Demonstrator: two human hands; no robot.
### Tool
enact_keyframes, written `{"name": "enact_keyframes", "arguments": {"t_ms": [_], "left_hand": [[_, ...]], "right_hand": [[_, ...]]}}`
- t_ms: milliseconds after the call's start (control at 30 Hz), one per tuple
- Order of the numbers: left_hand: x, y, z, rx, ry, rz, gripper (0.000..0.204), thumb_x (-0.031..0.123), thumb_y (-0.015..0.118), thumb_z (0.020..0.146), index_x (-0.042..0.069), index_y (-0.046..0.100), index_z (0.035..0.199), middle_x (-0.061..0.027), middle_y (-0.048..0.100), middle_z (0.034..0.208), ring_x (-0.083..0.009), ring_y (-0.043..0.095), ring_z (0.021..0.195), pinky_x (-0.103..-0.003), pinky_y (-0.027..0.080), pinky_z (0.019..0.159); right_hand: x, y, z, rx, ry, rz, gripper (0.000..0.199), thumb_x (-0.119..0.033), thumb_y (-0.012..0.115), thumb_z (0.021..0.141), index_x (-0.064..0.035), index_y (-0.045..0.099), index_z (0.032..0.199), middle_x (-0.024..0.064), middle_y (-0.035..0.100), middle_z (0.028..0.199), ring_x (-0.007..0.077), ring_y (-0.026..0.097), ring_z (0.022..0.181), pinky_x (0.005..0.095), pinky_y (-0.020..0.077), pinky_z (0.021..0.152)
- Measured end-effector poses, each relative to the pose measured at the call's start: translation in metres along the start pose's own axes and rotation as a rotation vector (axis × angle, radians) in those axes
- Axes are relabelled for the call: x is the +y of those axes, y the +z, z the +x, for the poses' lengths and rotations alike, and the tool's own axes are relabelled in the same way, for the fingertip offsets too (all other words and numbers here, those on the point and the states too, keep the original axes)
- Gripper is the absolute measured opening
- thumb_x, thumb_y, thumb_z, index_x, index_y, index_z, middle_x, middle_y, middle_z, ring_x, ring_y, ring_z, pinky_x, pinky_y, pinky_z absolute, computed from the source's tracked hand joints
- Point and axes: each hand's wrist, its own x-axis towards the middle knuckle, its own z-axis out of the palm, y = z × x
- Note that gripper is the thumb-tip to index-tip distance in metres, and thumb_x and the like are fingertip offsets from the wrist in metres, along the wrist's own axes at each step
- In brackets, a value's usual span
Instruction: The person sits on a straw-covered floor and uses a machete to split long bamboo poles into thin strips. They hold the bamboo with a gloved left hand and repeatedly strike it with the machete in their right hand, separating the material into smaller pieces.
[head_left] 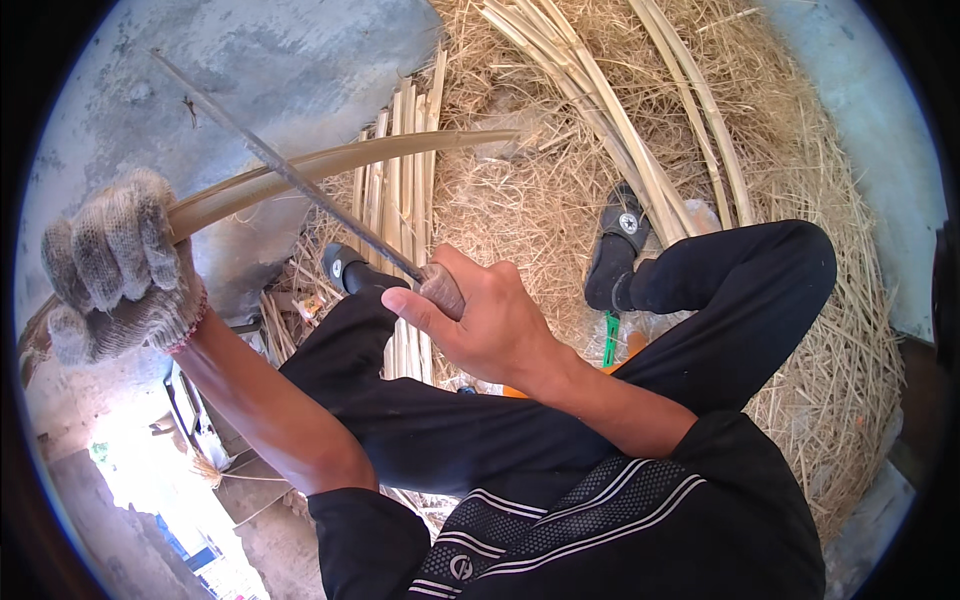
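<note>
My left hand (118, 265), in a grey knitted work glove, is closed round a long tan bamboo strip (400, 148). The strip bows away to the right, its far end thin, and its near part passes behind the glove at the left edge. Bare, my right hand (500, 325) grips the brown handle (443, 291) of a long, narrow knife (350, 219). The dark blade points up and to the left and crosses over the strip a little right of the glove. Whether blade and strip touch, I cannot tell.
Pale split strips (408, 200) lie on the floor between my feet and the grey-blue wall (260, 50). Another bundle (600, 105) reaches toward my right sandal (627, 222). Shavings (510, 215) cover the floor. A green plastic piece (611, 338) lies beside my right leg.
</note>
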Motion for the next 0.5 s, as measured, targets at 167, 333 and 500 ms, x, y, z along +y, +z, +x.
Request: {"name": "enact_keyframes", "arguments": {"t_ms": [167, 333, 500], "left_hand": [[-0.003, 0.034, 0.012, 0.004, 0.019, 0.046, 0.028, 0.032, 0.068, 0.078, 0.021, 0.045, 0.065, 0.0082, 0.04, 0.053, -0.0068, 0.038, 0.043, -0.022, 0.037, 0.044], [-0.018, 0.069, 0.018, 0.145, 0.132, 0.129, 0.025, 0.022, 0.058, 0.083, 0.018, 0.042, 0.063, 0.006, 0.034, 0.052, -0.0076, 0.029, 0.039, -0.024, 0.028, 0.036], [-0.026, 0.076, 0.016, 0.197, 0.132, 0.184, 0.025, 0.019, 0.056, 0.083, 0.017, 0.041, 0.063, 0.0039, 0.032, 0.051, -0.0083, 0.027, 0.039, -0.024, 0.027, 0.036]], "right_hand": [[0.034, -0.011, 0.022, 0.02, 0.248, -0.02, 0.056, -0.05, 0.058, 0.093, 0.0031, 0.057, 0.077, 0.0203, 0.059, 0.057, 0.0325, 0.064, 0.054, 0.0426, 0.0491, 0.054], [0.047, -0.018, 0.023, 0.05, 0.358, -0.058, 0.06, -0.053, 0.054, 0.094, 0.0041, 0.058, 0.078, 0.0225, 0.062, 0.065, 0.0285, 0.064, 0.062, 0.0408, 0.0495, 0.062], [-0.016, -0.017, -0.003, -0.056, 0.069, 0.023, 0.056, -0.051, 0.056, 0.093, 0.0028, 0.056, 0.078, 0.0206, 0.059, 0.059, 0.0299, 0.064, 0.056, 0.041, 0.0484, 0.055]]}}
